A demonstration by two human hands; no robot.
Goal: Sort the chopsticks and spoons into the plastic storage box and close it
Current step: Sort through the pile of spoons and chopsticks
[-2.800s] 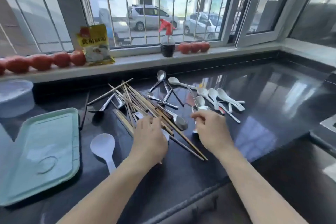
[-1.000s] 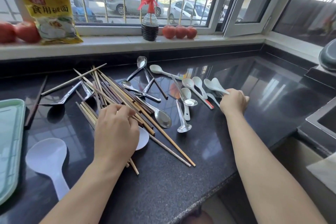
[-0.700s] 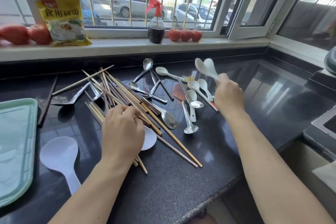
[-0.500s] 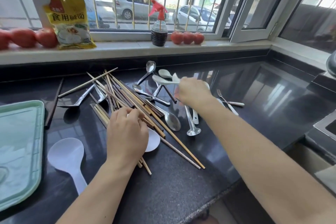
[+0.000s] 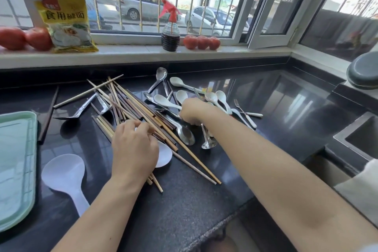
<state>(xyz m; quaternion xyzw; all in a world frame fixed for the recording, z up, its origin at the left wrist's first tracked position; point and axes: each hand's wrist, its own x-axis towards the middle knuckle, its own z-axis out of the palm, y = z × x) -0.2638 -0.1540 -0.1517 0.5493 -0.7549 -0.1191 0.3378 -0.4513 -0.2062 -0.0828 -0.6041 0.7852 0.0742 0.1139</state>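
A heap of wooden chopsticks (image 5: pixel 141 108) lies on the black counter, mixed with metal spoons (image 5: pixel 185 134) and white ceramic spoons (image 5: pixel 222 98). My left hand (image 5: pixel 135 149) lies on the near end of the chopsticks, its fingers curled around a few of them. My right hand (image 5: pixel 193 111) is down in the spoon pile, closed on white spoons; one white spoon (image 5: pixel 166 102) sticks out to the left of the fist. A pale green plastic box part (image 5: pixel 16 165) sits at the left edge.
A white rice paddle (image 5: pixel 63 172) lies near the green piece, and a small fork (image 5: pixel 240 106) lies right of the spoons. On the sill stand tomatoes (image 5: pixel 201 42), a yellow packet (image 5: pixel 65 22) and a spray bottle (image 5: pixel 170 35). A sink (image 5: pixel 360 139) and grey plates (image 5: pixel 364 71) are at right.
My right hand picked up white spoons at the right of the pile, carried them left and lowered them onto the middle of the spoon pile. My left hand stayed on the chopsticks.
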